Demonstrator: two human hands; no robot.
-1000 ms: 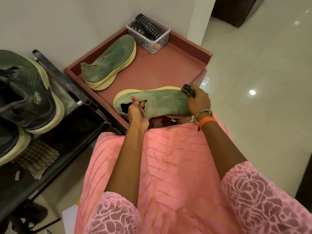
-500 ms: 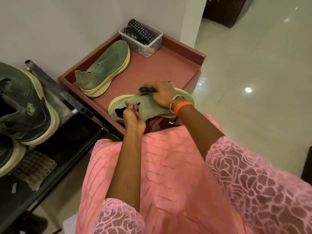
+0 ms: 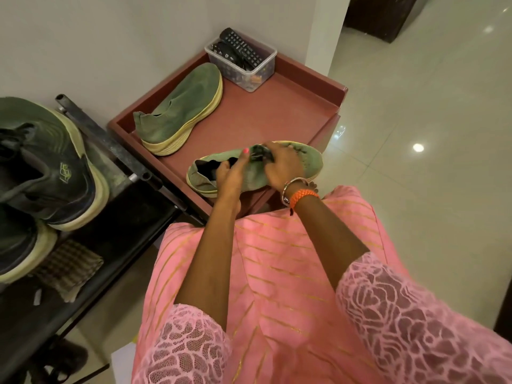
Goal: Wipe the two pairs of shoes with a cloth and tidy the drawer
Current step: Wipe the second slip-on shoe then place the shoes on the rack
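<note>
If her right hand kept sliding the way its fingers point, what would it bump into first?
The right hand, holding a dark cloth, points toward the shoe's heel; it would likely meet the left hand gripping the shoe there.

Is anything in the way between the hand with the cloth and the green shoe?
No. The right hand presses the dark cloth straight onto the green shoe, and the left hand holds it at the opening.

**Layout of drawer, shoes and rack**

One shoe (image 3: 180,112) lies in the drawer (image 3: 291,106), left of centre; a container (image 3: 241,62) of remote controls (image 3: 241,47) stands behind it. A second shoe (image 3: 310,162) sits at the drawer's front edge. Left of the drawer, a rack (image 3: 110,151) bears two sneakers (image 3: 47,167) and a folded cloth (image 3: 69,267).
</note>
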